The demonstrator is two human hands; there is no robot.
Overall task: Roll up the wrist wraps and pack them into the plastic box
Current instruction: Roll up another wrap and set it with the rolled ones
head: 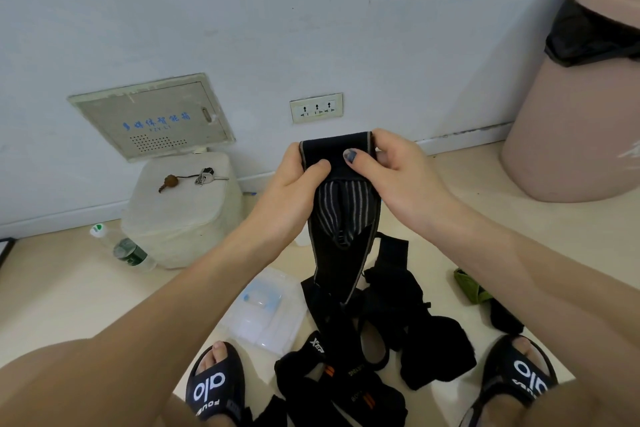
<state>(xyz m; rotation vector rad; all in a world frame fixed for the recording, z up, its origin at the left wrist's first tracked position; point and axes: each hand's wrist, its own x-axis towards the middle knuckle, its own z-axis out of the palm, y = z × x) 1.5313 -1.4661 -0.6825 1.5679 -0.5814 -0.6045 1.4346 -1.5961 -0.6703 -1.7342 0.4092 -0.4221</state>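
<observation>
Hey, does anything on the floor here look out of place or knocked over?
Yes: a plastic bottle lies on its side beside the white stool. The other wraps sit in a tangled heap next to the plastic box.

Pale blue-white wall (242,11), cream floor (69,288), wall socket (316,107), grey panel (152,117), pink bin (581,115)

Domestic room, floor level. Evidence: pale tiled floor (69,288) meeting a painted wall (242,11); wall socket (316,108); multimedia wiring box (152,117); pink lined bin (581,97); keys (207,176) on a white stool (180,219); slippers (214,385).
</observation>
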